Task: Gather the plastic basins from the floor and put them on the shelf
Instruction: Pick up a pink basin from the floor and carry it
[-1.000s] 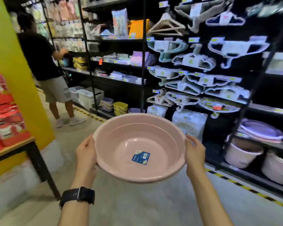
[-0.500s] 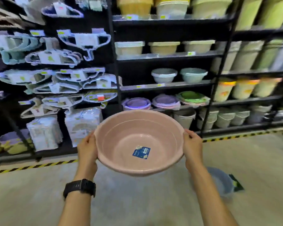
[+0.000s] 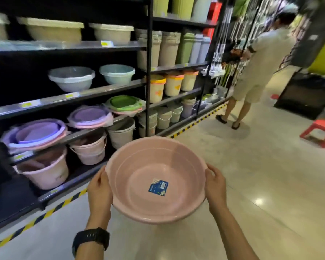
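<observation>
A round pink plastic basin (image 3: pixel 139 177) with a blue sticker inside is held in front of me above the floor. My left hand (image 3: pixel 99 190) grips its left rim and my right hand (image 3: pixel 215 186) grips its right rim. A black shelf unit (image 3: pixel 94 92) fills the left half of the view. It carries grey and pale blue basins (image 3: pixel 71 77), purple basins (image 3: pixel 38 132) and green-lidded basins (image 3: pixel 126 104).
Pink tubs (image 3: pixel 45 171) stand on the bottom shelf. Buckets and bins (image 3: pixel 169 47) fill the bay to the right. A person in pale clothes (image 3: pixel 255 72) stands in the aisle at far right. A red stool (image 3: pixel 321 132) is on the floor. Yellow-black tape (image 3: pixel 51 211) lines the shelf foot.
My view has swung right along the shelves, from the hanger racks to the basin and bucket bays. Both hands keep holding the pink basin. The blue basin on the floor has left the view.
</observation>
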The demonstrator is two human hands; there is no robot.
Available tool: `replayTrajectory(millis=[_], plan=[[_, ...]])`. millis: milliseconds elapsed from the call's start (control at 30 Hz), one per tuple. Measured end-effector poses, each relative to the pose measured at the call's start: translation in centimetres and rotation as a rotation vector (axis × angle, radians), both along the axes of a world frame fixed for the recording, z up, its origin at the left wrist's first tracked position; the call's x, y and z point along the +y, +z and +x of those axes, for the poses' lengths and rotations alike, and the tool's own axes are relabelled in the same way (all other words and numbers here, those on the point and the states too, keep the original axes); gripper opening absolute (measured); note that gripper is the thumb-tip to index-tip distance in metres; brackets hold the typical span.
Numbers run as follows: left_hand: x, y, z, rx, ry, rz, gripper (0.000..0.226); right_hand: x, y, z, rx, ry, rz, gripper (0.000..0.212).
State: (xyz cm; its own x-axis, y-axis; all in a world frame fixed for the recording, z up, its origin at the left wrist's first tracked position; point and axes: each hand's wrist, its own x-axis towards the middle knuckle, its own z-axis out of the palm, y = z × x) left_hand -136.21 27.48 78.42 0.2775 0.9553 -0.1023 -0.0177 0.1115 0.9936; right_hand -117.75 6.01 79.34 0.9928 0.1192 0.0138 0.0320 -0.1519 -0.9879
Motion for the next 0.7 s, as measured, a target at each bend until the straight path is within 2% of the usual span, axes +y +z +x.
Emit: replayTrajectory(millis=[333, 500, 700], plan=[[3.8, -1.8, 17.4, 0.031, -0.205, -0.04, 0.036, -0.2, -2.0, 11.4, 0.068, -0.23, -0.028, 0.029], [5.0, -3.7, 26.6, 0.071, -0.272, 0.001, 0.035, 0.4, -4.2, 19.3, 0.097, -0.262, -0.022, 0.029], [6.2, -8.4, 37.5, 0.142, -0.258, 0.026, 0.034, 3.1, -9.5, 31.8, 0.131, -0.245, -0.015, 0.03]])
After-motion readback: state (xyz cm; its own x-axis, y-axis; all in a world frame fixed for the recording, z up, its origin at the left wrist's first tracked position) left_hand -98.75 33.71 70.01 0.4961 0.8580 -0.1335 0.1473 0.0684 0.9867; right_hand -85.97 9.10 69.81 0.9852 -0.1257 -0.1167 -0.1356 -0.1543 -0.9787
